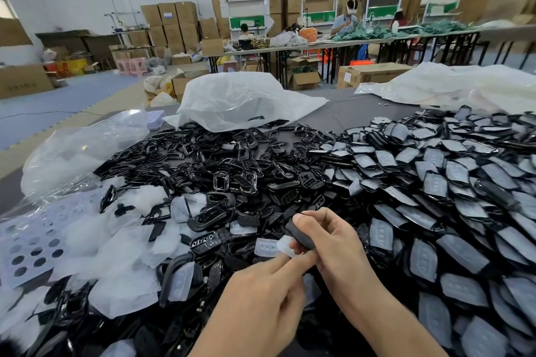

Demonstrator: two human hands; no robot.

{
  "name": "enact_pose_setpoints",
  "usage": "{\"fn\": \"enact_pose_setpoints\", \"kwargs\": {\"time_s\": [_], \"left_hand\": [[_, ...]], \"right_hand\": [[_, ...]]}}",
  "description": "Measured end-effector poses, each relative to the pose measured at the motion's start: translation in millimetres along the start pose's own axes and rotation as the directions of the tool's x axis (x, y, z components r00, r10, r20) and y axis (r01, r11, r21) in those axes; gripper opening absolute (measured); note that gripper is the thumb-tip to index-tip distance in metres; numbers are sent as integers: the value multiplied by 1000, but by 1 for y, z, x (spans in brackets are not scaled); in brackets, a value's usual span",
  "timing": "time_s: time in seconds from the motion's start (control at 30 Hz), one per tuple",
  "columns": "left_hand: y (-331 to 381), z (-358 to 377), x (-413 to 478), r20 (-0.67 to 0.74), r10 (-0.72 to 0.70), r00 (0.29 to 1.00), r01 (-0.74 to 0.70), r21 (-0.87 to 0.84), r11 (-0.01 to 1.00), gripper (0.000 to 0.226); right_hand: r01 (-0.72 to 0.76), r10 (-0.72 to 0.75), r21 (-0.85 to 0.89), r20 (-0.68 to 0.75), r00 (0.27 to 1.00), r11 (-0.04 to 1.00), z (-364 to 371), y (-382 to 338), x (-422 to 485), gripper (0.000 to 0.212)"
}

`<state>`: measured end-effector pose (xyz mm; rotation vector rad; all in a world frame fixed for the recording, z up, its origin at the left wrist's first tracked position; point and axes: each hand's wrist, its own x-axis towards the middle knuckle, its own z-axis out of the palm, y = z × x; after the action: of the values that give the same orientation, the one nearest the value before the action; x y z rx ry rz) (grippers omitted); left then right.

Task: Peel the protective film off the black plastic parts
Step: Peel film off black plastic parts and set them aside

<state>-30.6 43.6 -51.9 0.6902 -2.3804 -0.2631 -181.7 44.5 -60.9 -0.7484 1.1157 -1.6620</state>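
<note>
- The left hand [261, 295], nearest the camera, reaches forward with two fingers stretched out. Their fingertips [303, 258] meet the near end of the part held in the other hand. The thumb is hidden, so I cannot tell whether this hand pinches anything or only touches.
- The right hand [330, 240], just beyond it, is curled round a small oblong black plastic part [300, 236], which it grips between thumb and fingers above the heap.
- A pale translucent protective film [285, 245] sticks out to the left of that part, seemingly lifted partly off it.
- The step in hand looks like the peel itself: one part gripped, its film started but not yet off.
- The next move calls for a firm pinch on the loose film edge and a steady pull to the left, while the right hand keeps the part from twisting.
- To the right lies a heap of film-covered black plastic parts [435, 197], apparently still to be done.
- In the middle, farther off, lies a pile of glossy bare black plastic frames [232, 168].
- To the left lie loose cast-off translucent film pieces [116, 243].
</note>
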Motion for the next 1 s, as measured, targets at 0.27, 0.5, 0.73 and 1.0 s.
{"fn": "enact_pose_setpoints", "kwargs": {"time_s": [0.27,0.5,0.73,1.0], "left_hand": [[-13,1,-2,-244,-354,903,254,-359,898,26],[-14,-1,6,-140,-521,842,330,-631,703,14],[-25,-4,7,-226,-604,764,370,-613,698,21],[-16,0,-15,-181,-287,941,262,-150,953,31]], "right_hand": [[26,-28,24,72,997,999,3,-6,-5,15],[55,-45,-31,255,966,998,14,-1,-14,12],[163,-33,-337,362,932,927,9,-2,-18,19],[370,-403,-199,-162,901,908,-29,-72,16,60]]}}
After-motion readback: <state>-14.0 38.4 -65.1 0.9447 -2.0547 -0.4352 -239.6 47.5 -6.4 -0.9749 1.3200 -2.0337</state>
